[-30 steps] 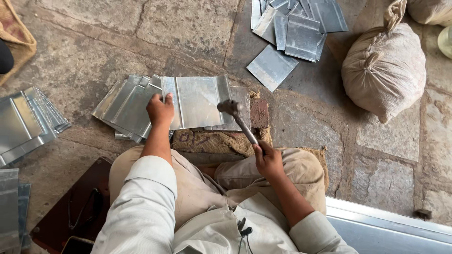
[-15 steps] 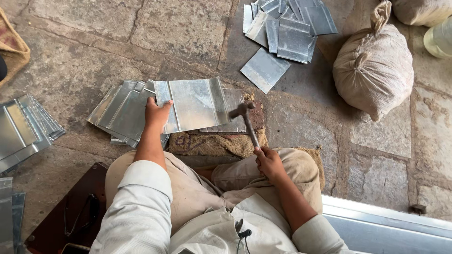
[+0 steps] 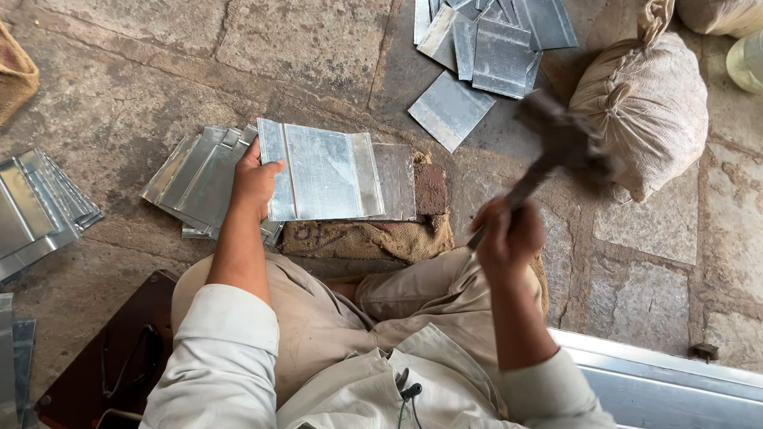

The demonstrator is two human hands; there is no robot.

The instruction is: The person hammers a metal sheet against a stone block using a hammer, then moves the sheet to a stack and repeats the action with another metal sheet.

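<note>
My left hand (image 3: 254, 183) presses on the left edge of a folded grey metal sheet (image 3: 330, 171), which lies flat on a block (image 3: 431, 189) padded with burlap (image 3: 362, 238). A hammer (image 3: 560, 151) is gripped in my right hand (image 3: 509, 234), raised up and to the right of the sheet, its head blurred by motion. My knees sit just below the block.
A fanned stack of metal sheets (image 3: 195, 179) lies under my left hand. More sheets (image 3: 485, 44) lie at the top, another stack (image 3: 36, 210) at the left edge. A tied cloth sack (image 3: 652, 103) stands at right. A long metal strip (image 3: 668, 381) runs along the lower right.
The hammer head rested on the sheet's right edge a second ago; my right hand has since swung it up and to the right. My left hand stays on the sheet.
</note>
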